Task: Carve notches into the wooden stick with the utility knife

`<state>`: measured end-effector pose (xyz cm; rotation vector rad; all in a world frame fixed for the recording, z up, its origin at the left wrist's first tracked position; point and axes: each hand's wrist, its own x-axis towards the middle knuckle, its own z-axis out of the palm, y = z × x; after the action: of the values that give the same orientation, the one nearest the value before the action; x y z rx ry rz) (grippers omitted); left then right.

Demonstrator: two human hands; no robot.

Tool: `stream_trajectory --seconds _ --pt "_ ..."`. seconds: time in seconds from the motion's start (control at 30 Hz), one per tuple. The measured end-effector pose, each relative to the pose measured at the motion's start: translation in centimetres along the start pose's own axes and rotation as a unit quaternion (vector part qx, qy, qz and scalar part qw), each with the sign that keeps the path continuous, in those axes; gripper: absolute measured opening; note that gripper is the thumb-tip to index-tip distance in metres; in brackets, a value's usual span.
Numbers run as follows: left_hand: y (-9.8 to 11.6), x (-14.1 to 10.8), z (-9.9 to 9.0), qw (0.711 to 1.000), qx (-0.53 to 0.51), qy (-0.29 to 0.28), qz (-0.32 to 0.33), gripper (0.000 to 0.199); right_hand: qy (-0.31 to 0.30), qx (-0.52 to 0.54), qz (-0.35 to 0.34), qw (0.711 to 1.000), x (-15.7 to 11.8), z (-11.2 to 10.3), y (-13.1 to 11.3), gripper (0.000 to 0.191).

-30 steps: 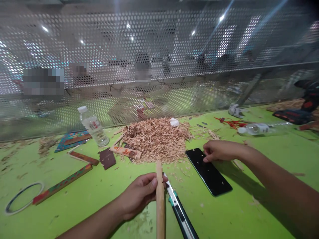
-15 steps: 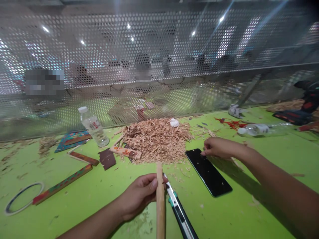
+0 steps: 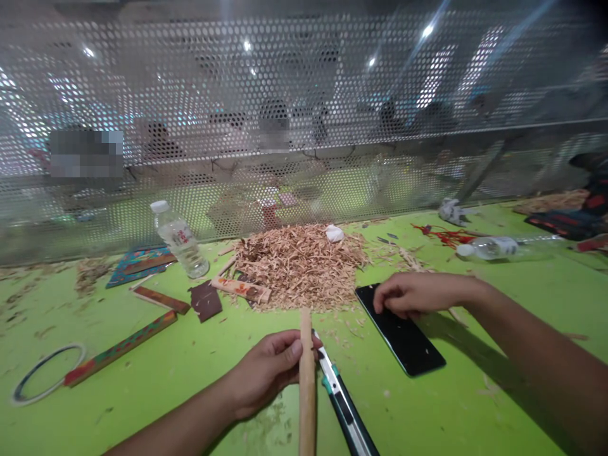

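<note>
The left fingers [image 3: 289,356] grip a wooden stick [image 3: 307,392] beside a utility knife [image 3: 346,405]; right fingers [image 3: 382,299], half-open, overhang a phone [image 3: 418,351]. A shavings heap [image 3: 299,266] lies just ahead.

Blurred, unreadable red lettering on the standing bottle [image 3: 181,239]

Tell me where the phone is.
In the head view, right of centre, the phone lies on the green table, partly beneath the right hand and right of the utility knife.
</note>
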<state>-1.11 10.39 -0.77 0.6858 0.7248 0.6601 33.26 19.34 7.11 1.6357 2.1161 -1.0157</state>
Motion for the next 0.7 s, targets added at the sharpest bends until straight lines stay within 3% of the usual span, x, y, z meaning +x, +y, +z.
stream_trajectory --seconds 0.13,0.2,0.4,0.6,0.7 --pt "0.0 0.1 0.0 1.000 0.000 -0.003 0.001 0.049 0.163 -0.012 0.011 0.987 1.2 -0.7 0.4 0.032" --pt "0.0 0.1 0.0 1.000 -0.001 -0.004 0.001 0.050 0.189 -0.017 0.007 0.982 1.1 -0.8 0.4 0.031" --pt "0.1 0.0 0.0 1.000 -0.001 -0.005 0.002 0.051 0.039 0.025 -0.021 0.999 -0.4 -0.1 -0.3 0.024" --pt "0.0 0.1 0.0 1.000 0.001 -0.005 0.001 0.050 0.101 0.109 -0.013 0.989 0.4 -0.6 0.2 0.031" --pt "0.0 0.0 0.0 1.000 0.001 -0.006 0.002 0.050 -0.026 0.158 -0.014 0.987 0.0 -0.5 0.9 0.027"
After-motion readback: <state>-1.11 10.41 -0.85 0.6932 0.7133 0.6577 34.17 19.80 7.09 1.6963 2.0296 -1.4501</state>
